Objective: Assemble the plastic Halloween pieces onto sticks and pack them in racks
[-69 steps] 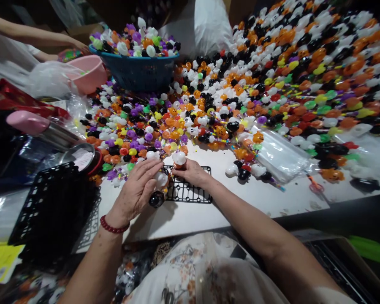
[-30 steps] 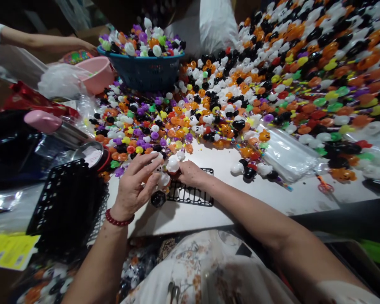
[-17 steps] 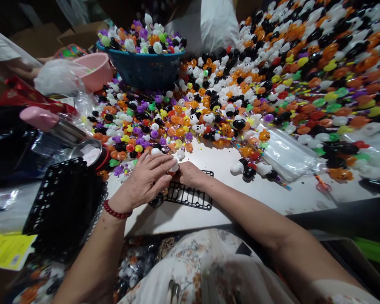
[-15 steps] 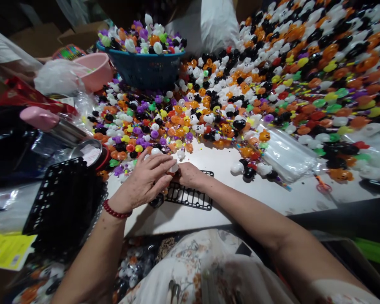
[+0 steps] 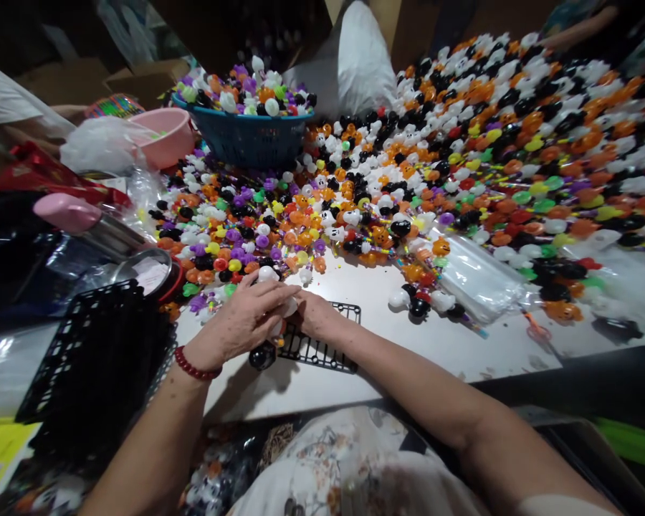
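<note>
My left hand (image 5: pixel 241 319), with a dark red bead bracelet (image 5: pixel 196 364) at its wrist, curls around a few small figure-topped tubes. A white top (image 5: pixel 269 274) pokes out above the fingers, and a glossy black top (image 5: pixel 262 355) hangs below them. Close against it, my right hand (image 5: pixel 316 315) is closed with its fingertips hidden; what it pinches does not show. Beneath the hands a black plastic grid rack (image 5: pixel 327 355) lies flat on the white table (image 5: pixel 376 287), partly covered by the right hand and wrist.
A huge heap of figure-topped tubes (image 5: pixel 349 193) covers the back. Behind stand a full blue basket (image 5: pixel 247 136) and a pink basin (image 5: pixel 166 140). Left are stacked black racks (image 5: pixel 91 358) and a pink-topped flask (image 5: pixel 86 222). Clear bags (image 5: pixel 478 279) and orange-handled scissors (image 5: pixel 537 330) lie right.
The view has tilted up slightly, so the scene sits lower. Both hands stay together over the rack; the black top below my left hand shows more fully.
</note>
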Action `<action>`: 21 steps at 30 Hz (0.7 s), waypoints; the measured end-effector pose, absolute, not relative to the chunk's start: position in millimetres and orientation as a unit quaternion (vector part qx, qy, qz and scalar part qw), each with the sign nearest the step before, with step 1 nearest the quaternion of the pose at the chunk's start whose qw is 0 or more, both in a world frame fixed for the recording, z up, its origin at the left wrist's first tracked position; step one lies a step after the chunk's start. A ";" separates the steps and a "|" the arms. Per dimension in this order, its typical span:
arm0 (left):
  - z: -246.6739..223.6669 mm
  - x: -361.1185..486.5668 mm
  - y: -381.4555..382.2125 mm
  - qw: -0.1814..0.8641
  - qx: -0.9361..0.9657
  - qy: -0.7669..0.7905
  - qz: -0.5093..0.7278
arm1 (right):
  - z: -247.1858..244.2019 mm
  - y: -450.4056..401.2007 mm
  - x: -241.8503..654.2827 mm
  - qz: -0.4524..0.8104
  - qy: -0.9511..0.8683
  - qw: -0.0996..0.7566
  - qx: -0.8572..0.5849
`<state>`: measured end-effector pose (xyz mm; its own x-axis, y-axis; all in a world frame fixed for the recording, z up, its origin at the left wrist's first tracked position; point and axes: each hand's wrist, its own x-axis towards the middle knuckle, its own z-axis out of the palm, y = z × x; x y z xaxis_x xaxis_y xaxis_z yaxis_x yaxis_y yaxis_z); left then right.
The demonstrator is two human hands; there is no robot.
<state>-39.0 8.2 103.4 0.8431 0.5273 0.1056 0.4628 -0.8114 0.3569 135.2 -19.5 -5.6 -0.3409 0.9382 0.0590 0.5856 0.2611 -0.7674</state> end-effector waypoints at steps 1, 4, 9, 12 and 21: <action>104.0 -39.2 8.8 0.165 0.948 0.253 0.105 | -6.8 -20.6 133.8 0.324 -0.749 0.267 -0.512; 106.1 -40.2 9.5 0.174 0.948 0.244 0.110 | -10.9 -23.2 129.5 0.285 -0.763 0.256 -0.520; 101.2 -41.3 11.1 0.166 0.945 0.259 0.107 | -16.3 -19.9 123.6 0.236 -0.792 0.222 -0.518; 96.2 -40.3 12.3 0.167 0.948 0.248 0.112 | -12.9 -16.9 123.0 0.224 -0.797 0.215 -0.518; 104.0 -43.9 8.8 0.201 0.931 0.280 0.121 | 25.6 -15.5 231.8 0.048 -0.693 0.186 -0.695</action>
